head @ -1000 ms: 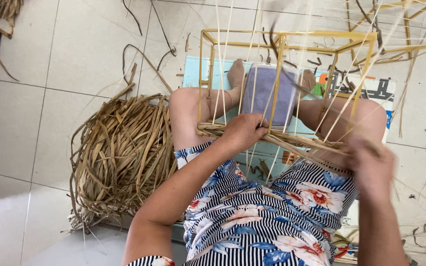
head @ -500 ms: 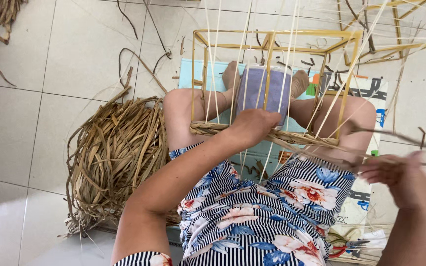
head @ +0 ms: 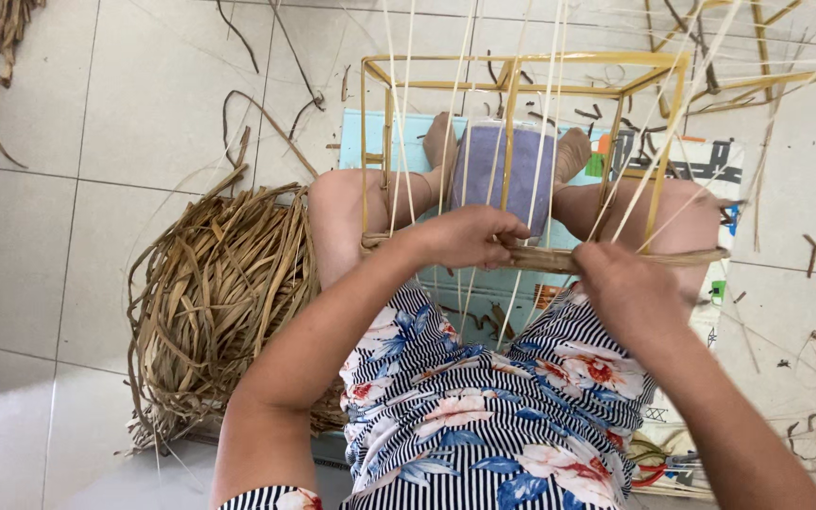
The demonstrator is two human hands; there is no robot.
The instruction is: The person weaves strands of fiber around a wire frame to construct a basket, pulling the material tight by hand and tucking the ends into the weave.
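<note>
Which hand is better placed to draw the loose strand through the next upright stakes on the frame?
Probably the right hand: it grips the woven strand where its free end trails off right. The left hand pins the weave against the yellow frame.

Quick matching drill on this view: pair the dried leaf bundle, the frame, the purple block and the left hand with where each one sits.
Things:
1. dried leaf bundle
2. yellow frame
3. purple block
4. left hand

Places:
A. between the person's feet, inside the frame
B. on the tiled floor beside the person's left leg
C. gripping the woven strip at the frame's near edge
D. standing over the person's lower legs

Pairs: 1-B, 2-D, 3-A, 4-C
</note>
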